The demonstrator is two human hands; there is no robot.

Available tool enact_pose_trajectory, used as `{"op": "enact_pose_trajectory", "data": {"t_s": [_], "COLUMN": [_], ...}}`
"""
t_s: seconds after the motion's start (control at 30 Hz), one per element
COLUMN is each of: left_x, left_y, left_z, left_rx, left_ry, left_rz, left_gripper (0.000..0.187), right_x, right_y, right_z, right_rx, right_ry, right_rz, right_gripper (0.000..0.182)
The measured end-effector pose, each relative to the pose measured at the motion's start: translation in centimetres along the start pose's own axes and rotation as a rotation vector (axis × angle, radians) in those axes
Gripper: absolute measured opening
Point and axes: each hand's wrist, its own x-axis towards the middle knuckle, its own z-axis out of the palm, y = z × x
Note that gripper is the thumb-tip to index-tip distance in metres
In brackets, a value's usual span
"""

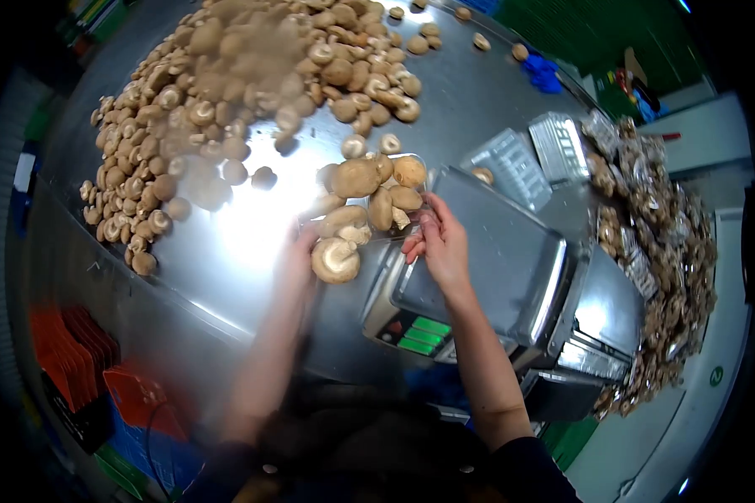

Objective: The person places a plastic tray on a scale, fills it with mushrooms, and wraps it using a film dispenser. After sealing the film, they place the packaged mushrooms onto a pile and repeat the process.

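Observation:
Between my two hands a clear plastic tray [383,238] is held, heaped with several brown mushrooms [356,178]. My left hand [298,251] is at the tray's left side, blurred, with its fingers partly hidden by the mushrooms. The fingers of my right hand [434,239] close on the tray's right edge. Just right of the tray stands a weighing scale [478,251] with a flat metal top and a lit green display [425,333]. A large pile of loose mushrooms [218,101] lies on the metal table [218,277] beyond and left of my hands.
Stacked empty plastic trays [512,166] lie behind the scale. Many wrapped packs of mushrooms [658,251] are heaped at the right. A blue crumpled item [544,75] is near the far edge. Red crates [74,356] stand at the lower left, below the table edge.

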Motion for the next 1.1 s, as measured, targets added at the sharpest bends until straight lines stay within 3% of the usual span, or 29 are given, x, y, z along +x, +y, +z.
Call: {"op": "enact_pose_trajectory", "data": {"t_s": [0.13, 0.17, 0.33, 0.43, 0.5, 0.63, 0.73, 0.77, 0.87, 0.93, 0.97, 1.0, 1.1], "left_x": [-4.8, -5.7, -9.4, -10.0, -10.5, -9.5, -9.7, -10.3, -12.7, -13.9, -13.7, -14.1, -14.6], "left_y": [-2.3, -3.0, -5.1, -4.8, -4.5, -5.4, -6.0, -6.0, -5.6, -7.1, -7.0, -7.0, -6.5], "left_z": [3.1, 3.6, 5.3, 4.7, 4.5, 1.6, 0.6, 1.5, 5.7, 8.2, 9.2, 10.0, 12.4], "left_rx": [-0.123, -0.127, 0.228, 0.457, 0.523, 0.571, 0.417, 0.404, 0.371, 0.471, 0.042, 0.099, 0.127], "left_ry": [-0.128, -0.187, -0.316, -0.300, -0.257, -0.298, -0.340, -0.342, -0.396, -0.385, -0.370, -0.372, -0.367], "left_rz": [-0.173, -0.209, -0.099, -0.135, -0.111, -0.009, -0.042, -0.070, -0.162, 0.018, -0.270, -0.219, -0.165], "left_gripper": [0.029, 0.038, 0.069, 0.069, 0.058, 0.039, 0.036, 0.035, 0.033, 0.033, 0.036, 0.039, 0.042], "right_x": [-5.0, -6.3, -10.9, -12.3, -13.1, -14.4, -15.7, -16.1, -17.5, -17.9, -17.6, -17.1, -16.6], "right_y": [1.1, 1.4, 3.6, 4.4, 4.7, 2.7, 0.2, -0.4, -3.8, -3.8, -3.6, -3.4, -3.1], "right_z": [-5.5, -6.7, -11.2, -13.5, -15.0, -16.7, -16.8, -16.7, -13.3, -10.8, -9.9, -9.2, -9.1], "right_rx": [0.005, 0.024, 0.121, 0.079, -0.018, -0.708, -0.933, -0.856, -0.577, -0.514, -0.542, -0.569, -0.524], "right_ry": [0.106, 0.128, 0.261, 0.324, 0.335, 0.438, 0.571, 0.557, 0.243, -0.017, -0.098, -0.180, -0.043], "right_rz": [0.035, 0.047, 0.089, 0.072, 0.077, 0.084, -0.086, -0.181, -0.354, -0.416, -0.474, -0.534, -0.505], "right_gripper": [0.035, 0.035, 0.036, 0.035, 0.035, 0.036, 0.036, 0.040, 0.051, 0.064, 0.067, 0.071, 0.071]}}
